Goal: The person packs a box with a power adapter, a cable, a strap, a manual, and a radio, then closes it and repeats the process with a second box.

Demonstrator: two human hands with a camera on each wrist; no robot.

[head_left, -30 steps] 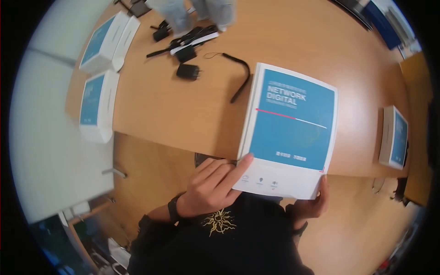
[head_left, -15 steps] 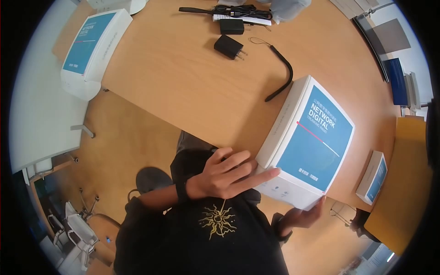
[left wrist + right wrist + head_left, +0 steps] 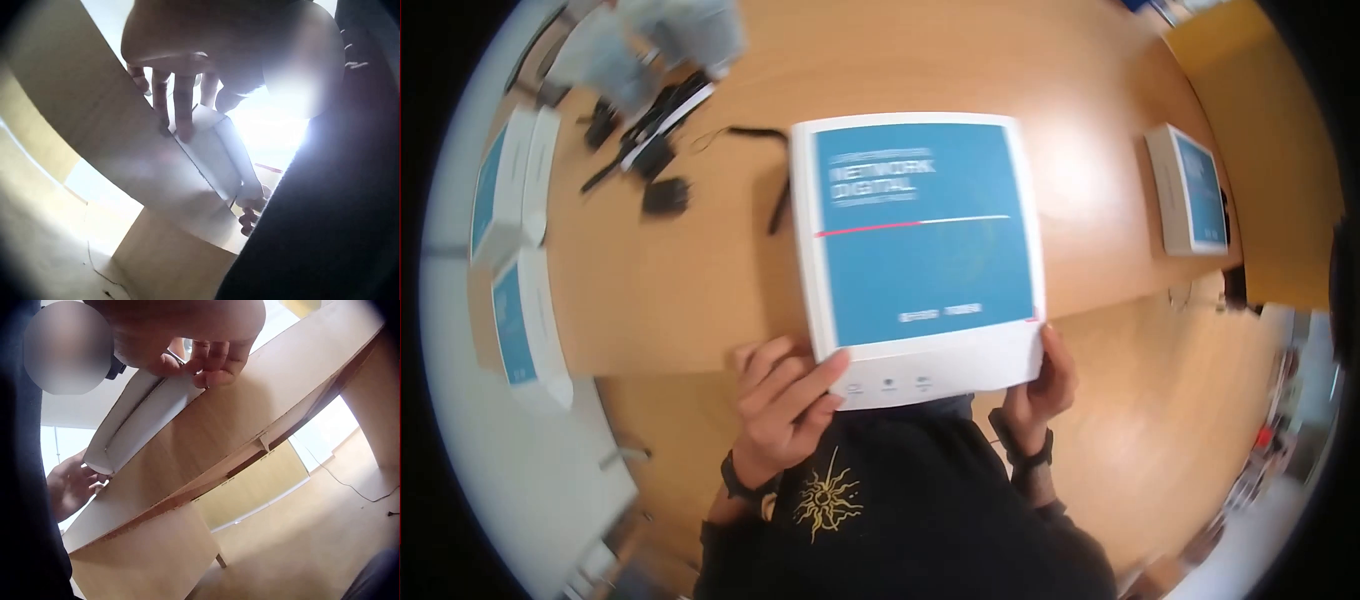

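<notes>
A white box with a blue printed cover is held by its near end, above the front edge of the wooden table. The left hand grips its lower left corner, index fingertip on the white strip below the blue. At the lower right corner the right hand holds the side, fingers partly hidden behind it. In the left wrist view the left hand has its fingers down at the pale box. The right wrist view shows the right hand with curled fingertips at the box end.
Two similar boxes stand at the table's left; another is at the right. Black adapters, cables and a black strap lie left of the held box. Clear plastic bags are farther back. A yellow panel borders the right.
The head view has swung, shifting table and boxes across the picture. The held box now appears more upright and face-on, its side less visible. Both hands stay on its near corners.
</notes>
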